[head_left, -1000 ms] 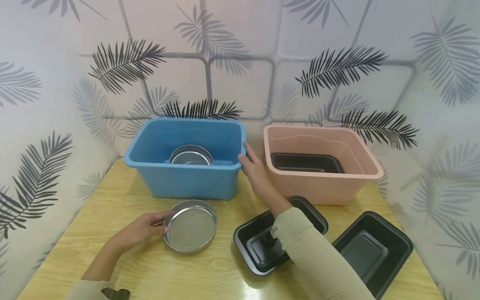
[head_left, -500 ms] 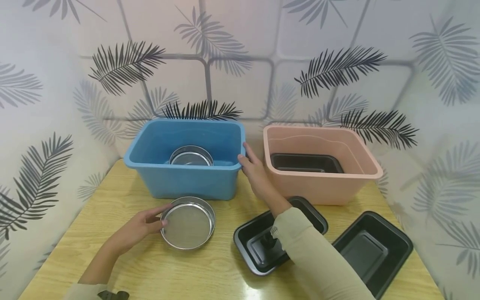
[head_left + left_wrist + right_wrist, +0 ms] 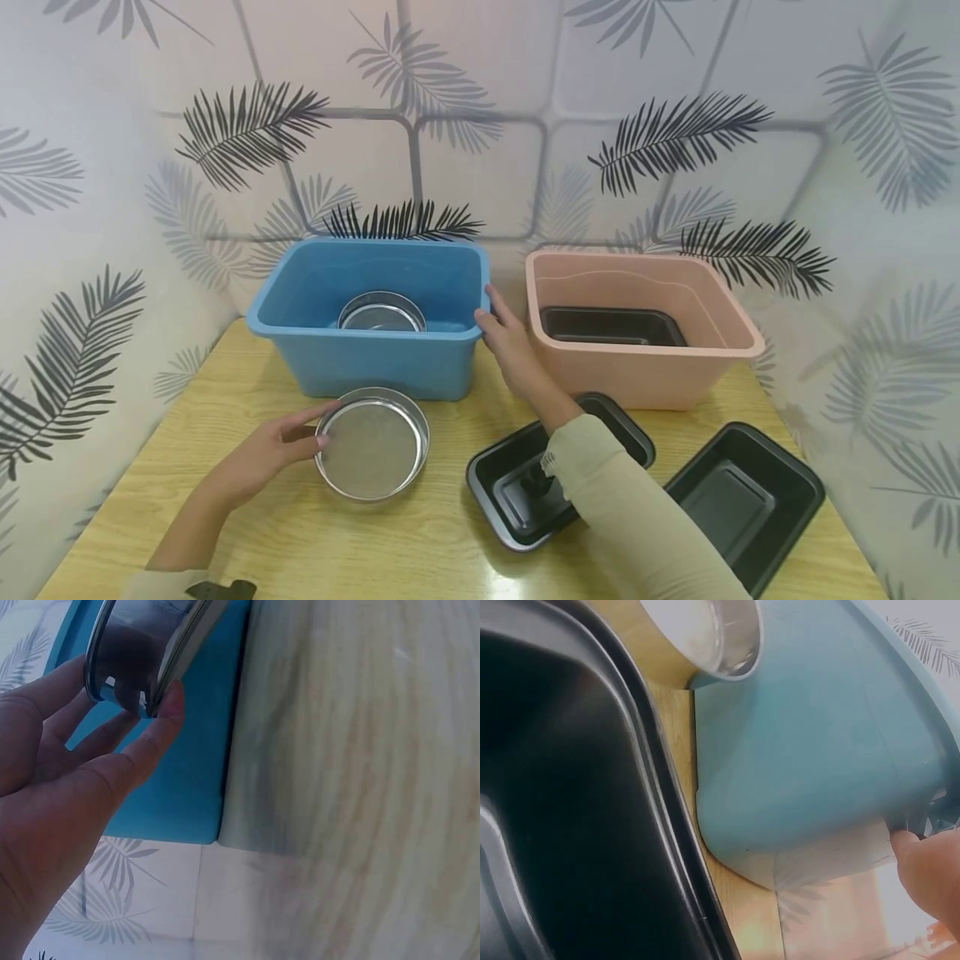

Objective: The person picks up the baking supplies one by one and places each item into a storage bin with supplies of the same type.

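Round metal pan (image 3: 371,450) lies directly to the right of your left hand (image 3: 258,454), which pinches it at the left edge, thumb over the rim and fingers outside. Being circular, it gives you no long axis to line up; what appears to count is the blue tub (image 3: 375,362) just beyond it, set lengthwise across your front, its mouth higher than the pan and facing up. From your grip, that opening is forward, up and slightly right. Whether the pan touches the table (image 3: 405,550) or hangs just above it, you cannot tell from these views. Your right hand (image 3: 512,346) is farther from the pan, holding the tub's right rim. Inside the tub sits a second round pan (image 3: 382,317), so the remaining floor space seems worth judging.
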`<state>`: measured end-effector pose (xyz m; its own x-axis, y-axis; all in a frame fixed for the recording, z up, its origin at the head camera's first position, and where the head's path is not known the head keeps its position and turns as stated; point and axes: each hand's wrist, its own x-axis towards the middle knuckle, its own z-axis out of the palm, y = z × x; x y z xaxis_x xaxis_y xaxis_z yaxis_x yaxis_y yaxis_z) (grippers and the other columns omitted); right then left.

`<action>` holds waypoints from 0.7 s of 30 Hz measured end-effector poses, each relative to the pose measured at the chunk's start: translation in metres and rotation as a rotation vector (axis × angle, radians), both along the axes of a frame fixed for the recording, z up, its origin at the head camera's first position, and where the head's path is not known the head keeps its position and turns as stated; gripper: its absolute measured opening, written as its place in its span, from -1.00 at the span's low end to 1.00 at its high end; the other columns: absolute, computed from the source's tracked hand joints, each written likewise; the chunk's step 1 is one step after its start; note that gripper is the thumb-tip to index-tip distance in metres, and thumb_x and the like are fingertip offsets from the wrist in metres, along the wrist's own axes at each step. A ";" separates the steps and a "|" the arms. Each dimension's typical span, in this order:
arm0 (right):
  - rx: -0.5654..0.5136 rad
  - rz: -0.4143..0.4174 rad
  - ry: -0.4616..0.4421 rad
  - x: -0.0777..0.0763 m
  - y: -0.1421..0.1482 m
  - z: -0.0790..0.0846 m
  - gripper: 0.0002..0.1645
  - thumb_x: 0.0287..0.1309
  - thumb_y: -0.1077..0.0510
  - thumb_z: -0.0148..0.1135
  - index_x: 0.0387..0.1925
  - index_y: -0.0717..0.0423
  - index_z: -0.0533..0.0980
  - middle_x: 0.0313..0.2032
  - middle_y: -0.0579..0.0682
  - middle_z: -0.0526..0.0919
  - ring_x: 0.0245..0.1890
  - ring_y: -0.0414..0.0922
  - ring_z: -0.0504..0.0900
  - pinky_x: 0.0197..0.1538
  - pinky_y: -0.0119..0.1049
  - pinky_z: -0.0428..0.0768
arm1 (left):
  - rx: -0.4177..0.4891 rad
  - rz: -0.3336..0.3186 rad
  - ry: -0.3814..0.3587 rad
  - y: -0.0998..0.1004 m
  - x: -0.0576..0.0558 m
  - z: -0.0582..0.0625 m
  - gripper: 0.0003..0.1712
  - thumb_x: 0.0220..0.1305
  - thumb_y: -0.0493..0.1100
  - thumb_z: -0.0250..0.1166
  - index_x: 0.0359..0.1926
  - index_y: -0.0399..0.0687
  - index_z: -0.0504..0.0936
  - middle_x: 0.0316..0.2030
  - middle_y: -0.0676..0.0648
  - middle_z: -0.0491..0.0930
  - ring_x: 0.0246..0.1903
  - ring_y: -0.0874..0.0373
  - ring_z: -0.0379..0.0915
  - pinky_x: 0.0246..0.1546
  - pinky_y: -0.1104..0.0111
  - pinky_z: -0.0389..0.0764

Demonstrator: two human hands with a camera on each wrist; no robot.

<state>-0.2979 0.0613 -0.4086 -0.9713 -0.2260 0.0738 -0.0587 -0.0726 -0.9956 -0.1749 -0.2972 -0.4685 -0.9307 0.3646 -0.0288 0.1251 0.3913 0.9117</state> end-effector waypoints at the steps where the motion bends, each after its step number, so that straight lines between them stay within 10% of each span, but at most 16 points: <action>1: -0.001 0.000 -0.001 0.000 0.000 0.000 -0.24 0.54 0.02 -0.02 0.61 -0.11 -0.04 0.61 -0.03 -0.06 0.59 -0.05 -0.02 0.56 0.03 0.13 | -0.001 -0.002 0.013 -0.001 0.000 0.002 -0.36 0.43 -0.07 0.27 0.47 0.09 0.36 0.41 -0.17 0.38 0.32 -0.01 0.40 0.13 0.51 0.49; 21: -0.002 -0.001 0.003 0.000 0.000 0.000 -0.24 0.54 0.01 -0.02 0.61 -0.11 -0.04 0.61 -0.03 -0.06 0.59 -0.04 -0.01 0.55 0.04 0.13 | -0.051 0.039 0.117 -0.010 0.015 0.074 -0.36 0.51 -0.08 0.16 0.52 0.32 0.26 0.46 -0.03 0.33 0.38 0.51 0.14 0.15 0.62 0.39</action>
<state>-0.2980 0.0609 -0.4087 -0.9713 -0.2252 0.0767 -0.0614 -0.0743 -0.9953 -0.1601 -0.3069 -0.3945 -0.9424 0.3286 0.0630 0.2128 0.4433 0.8708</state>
